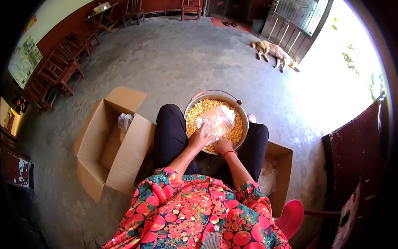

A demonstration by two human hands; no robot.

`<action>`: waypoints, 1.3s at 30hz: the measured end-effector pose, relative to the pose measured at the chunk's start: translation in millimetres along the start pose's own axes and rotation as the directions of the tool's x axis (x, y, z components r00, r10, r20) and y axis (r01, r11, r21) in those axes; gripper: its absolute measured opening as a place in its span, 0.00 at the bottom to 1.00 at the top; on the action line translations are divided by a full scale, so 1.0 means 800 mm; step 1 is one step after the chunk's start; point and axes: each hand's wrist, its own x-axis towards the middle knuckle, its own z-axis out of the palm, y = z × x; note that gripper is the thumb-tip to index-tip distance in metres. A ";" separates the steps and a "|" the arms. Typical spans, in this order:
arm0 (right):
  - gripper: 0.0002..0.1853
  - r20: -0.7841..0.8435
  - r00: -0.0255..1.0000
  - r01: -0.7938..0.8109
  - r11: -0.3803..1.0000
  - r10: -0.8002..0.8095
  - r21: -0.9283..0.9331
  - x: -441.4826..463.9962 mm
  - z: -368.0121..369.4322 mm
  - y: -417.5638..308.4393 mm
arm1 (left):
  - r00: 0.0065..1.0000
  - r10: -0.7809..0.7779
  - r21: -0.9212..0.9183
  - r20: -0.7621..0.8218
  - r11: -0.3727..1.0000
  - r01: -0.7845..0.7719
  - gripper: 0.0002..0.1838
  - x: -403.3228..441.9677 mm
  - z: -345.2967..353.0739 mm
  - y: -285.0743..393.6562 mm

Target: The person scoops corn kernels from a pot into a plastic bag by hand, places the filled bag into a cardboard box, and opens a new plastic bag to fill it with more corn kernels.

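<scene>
While left grip [199,138] clasps bag [217,118] over corn [199,109] | right grip [224,145] half hidden, can't tell closure | cartons [129,154] flank bucket [246,126]

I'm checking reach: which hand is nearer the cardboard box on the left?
Left. The left hand, holding the clear bag, is right of the cardboard box; the right hand, at the kernels, is farther right.

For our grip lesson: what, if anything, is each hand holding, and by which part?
Left hand: clear plastic bag, by its near left side. Right hand: at the corn kernels; whether gripping any cannot be told.
</scene>
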 end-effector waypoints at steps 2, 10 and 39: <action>0.17 0.059 0.998 -0.001 1.000 0.002 -0.013 0.021 0.024 0.014 | 1.000 0.007 0.074 0.006 0.997 -0.008 0.37 -0.003 -0.002 0.002; 0.11 0.394 0.916 -0.318 0.463 -0.076 0.827 0.044 0.007 0.065 | 1.000 -0.005 0.222 -0.008 0.975 0.006 0.43 -0.015 -0.009 0.015; 0.14 0.162 0.984 -0.158 0.056 -0.075 0.986 0.029 -0.016 0.031 | 0.987 0.125 0.119 0.103 0.983 -0.137 0.29 -0.034 -0.019 0.038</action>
